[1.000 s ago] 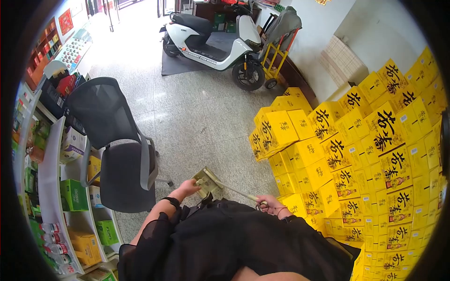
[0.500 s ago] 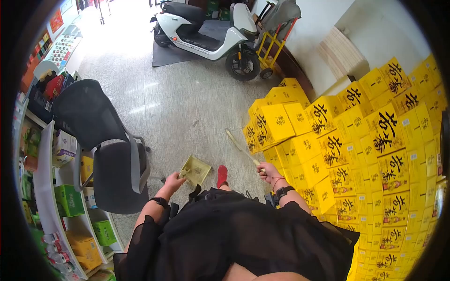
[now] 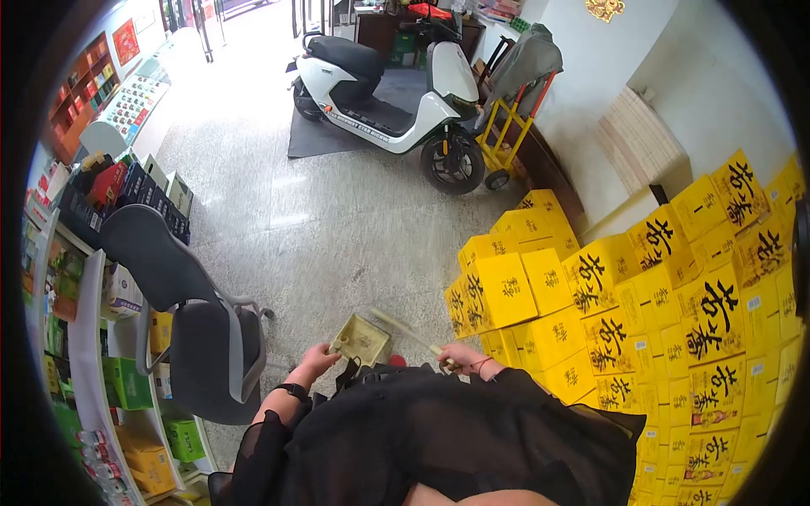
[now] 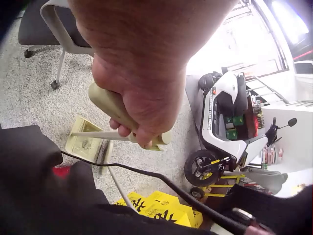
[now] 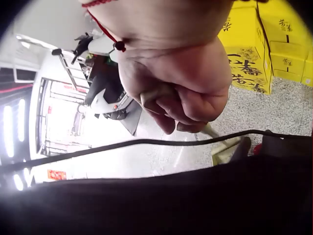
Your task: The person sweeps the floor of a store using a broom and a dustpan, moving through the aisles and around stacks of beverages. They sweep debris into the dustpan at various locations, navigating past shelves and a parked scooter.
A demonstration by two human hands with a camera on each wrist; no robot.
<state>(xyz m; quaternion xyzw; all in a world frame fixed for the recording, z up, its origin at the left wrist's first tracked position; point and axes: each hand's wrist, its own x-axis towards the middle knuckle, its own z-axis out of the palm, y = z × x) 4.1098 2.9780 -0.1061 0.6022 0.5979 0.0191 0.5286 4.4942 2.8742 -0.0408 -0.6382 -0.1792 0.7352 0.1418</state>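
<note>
A pale yellow-green dustpan (image 3: 364, 339) is low in front of the person, its handle gripped by the left hand (image 3: 319, 360). The left wrist view shows the left hand (image 4: 142, 73) curled round that handle, with the dustpan (image 4: 84, 139) beyond it. In the right hand (image 3: 464, 357) is the handle of a long broom (image 3: 405, 327), whose head end lies just right of the dustpan. Fingers of the right hand (image 5: 176, 83) wrap the handle in the right wrist view. Some loose bits show inside the pan.
Stacked yellow boxes (image 3: 506, 291) fill the right side. An office chair (image 3: 207, 337) stands at the left by shelves (image 3: 80, 312) of goods. A white scooter (image 3: 384, 118) is parked ahead on a dark mat, beside a yellow hand truck (image 3: 506, 135). Speckled floor (image 3: 321, 244) lies between.
The broom has swung from pointing forward, away from the dustpan, back to beside it. The red shoe is now mostly hidden. The head view has tilted up. Both hands keep their grips.
</note>
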